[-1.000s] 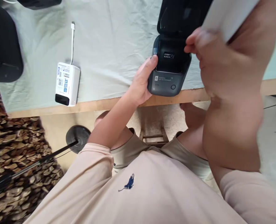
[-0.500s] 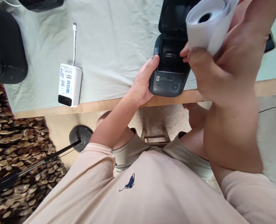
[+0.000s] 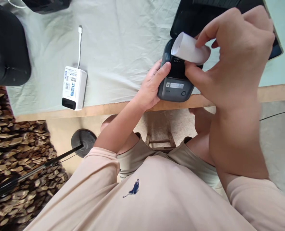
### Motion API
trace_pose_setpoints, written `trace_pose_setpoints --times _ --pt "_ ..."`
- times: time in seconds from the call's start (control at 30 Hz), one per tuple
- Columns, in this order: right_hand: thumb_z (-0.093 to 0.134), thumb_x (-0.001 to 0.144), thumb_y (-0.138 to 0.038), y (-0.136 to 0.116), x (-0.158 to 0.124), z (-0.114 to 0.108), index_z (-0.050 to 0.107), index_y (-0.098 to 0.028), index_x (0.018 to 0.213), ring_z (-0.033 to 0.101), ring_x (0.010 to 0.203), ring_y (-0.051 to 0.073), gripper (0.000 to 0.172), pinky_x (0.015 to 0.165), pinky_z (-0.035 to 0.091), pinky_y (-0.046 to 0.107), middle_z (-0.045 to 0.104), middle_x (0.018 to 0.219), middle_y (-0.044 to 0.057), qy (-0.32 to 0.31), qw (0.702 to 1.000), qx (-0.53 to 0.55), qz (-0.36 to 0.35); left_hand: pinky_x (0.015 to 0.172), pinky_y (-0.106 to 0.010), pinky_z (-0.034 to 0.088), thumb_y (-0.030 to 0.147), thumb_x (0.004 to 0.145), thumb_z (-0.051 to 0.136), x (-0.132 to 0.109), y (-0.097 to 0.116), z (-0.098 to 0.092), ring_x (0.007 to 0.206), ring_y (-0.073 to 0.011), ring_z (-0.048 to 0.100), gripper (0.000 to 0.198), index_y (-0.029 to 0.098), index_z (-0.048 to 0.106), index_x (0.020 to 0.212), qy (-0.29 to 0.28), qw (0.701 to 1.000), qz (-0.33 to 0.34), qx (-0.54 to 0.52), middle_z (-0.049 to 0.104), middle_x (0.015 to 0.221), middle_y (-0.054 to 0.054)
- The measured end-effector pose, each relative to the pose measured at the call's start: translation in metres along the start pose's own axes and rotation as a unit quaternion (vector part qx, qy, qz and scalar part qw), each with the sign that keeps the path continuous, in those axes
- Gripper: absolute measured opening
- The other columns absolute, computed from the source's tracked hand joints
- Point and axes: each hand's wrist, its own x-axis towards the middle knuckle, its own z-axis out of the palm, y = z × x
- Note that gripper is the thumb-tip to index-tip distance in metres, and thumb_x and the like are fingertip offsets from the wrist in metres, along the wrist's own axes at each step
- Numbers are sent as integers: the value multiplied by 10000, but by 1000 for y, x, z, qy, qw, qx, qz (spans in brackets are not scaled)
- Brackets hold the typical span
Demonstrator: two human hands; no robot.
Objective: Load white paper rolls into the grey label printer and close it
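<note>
A dark grey portable label printer (image 3: 173,91) with its lid raised is at the table's front edge. My left hand (image 3: 154,83) grips its left side, thumb on the rim of the paper bay. Over that open bay my right hand (image 3: 231,61) pinches a white paper roll (image 3: 189,48) between thumb and fingers. The roll lies on its side, its left end just above or partly inside the bay; I cannot tell how deep it is. My hand hides part of the bay's right side.
To the left lies a white power bank (image 3: 73,88) with a short cable (image 3: 79,45). A black case (image 3: 8,48) stands at the far left. Behind my right hand is a dark flat device (image 3: 276,48). A round stand base (image 3: 83,142) is on the floor below the wooden table edge (image 3: 103,109).
My right hand has brought the paper roll down and left, turning it from upright onto its side over the printer's bay. My left hand still holds the printer, which has shifted slightly right.
</note>
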Motion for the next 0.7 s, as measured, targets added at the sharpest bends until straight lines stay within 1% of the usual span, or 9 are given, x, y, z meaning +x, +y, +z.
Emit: trace_pose_setpoints --times 0.1,0.17,0.27,0.33,0.43,0.5,0.6,0.7 --pt "440 668 -391 0 -1 -3 470 -220 939 441 1042 122 322 889 363 323 519 945 -45 15 1000 -6 10 920 -366 537 375 831 487 0 0 0 1113 -221 595 234 207 542 984 2 999 -9 36 652 902 32" --pt "429 673 -385 0 0 -4 479 -209 933 441 1018 110 318 875 354 305 513 930 -30 21 1000 -7 10 889 -347 546 384 840 465 1 1 0 1101 -205 605 249 201 537 992 10 999 -11 47 640 899 42" --pt "454 612 -336 2 2 -3 501 -206 911 429 930 86 329 866 339 299 507 865 -11 3 1000 -17 22 873 -327 548 369 838 475 2 1 1 1095 -200 610 243 191 545 988 16 999 -6 44 643 896 25" --pt "458 585 -321 3 2 -3 500 -216 915 409 898 79 348 863 331 300 512 865 -13 -8 999 -27 34 867 -330 549 363 836 483 1 2 2 1100 -208 608 251 194 546 1010 20 999 -14 48 650 930 11" --pt "442 609 -344 2 1 -3 480 -230 953 385 903 73 365 858 322 287 520 914 -24 -17 999 -28 40 861 -314 548 358 847 463 0 3 4 1109 -193 602 255 217 530 1049 30 996 -33 74 650 992 17" --pt "442 615 -357 0 -1 -4 479 -241 971 370 915 81 376 838 314 275 517 911 -19 -21 998 -32 49 859 -285 544 338 862 436 0 4 5 1104 -169 601 241 224 522 1055 32 995 -35 92 651 973 27" --pt "431 633 -358 -1 -3 -5 478 -260 1000 349 892 80 382 814 305 266 516 941 -14 -32 998 -40 45 843 -255 543 311 868 421 -1 5 6 1076 -154 609 212 220 529 1027 11 995 -12 97 653 918 18" --pt "411 660 -342 -1 -3 -5 461 -256 1013 326 829 51 367 859 321 297 514 999 -23 -48 998 -25 17 839 -261 543 306 860 436 -1 4 5 1034 -156 623 179 228 537 986 -23 996 18 87 652 899 14"
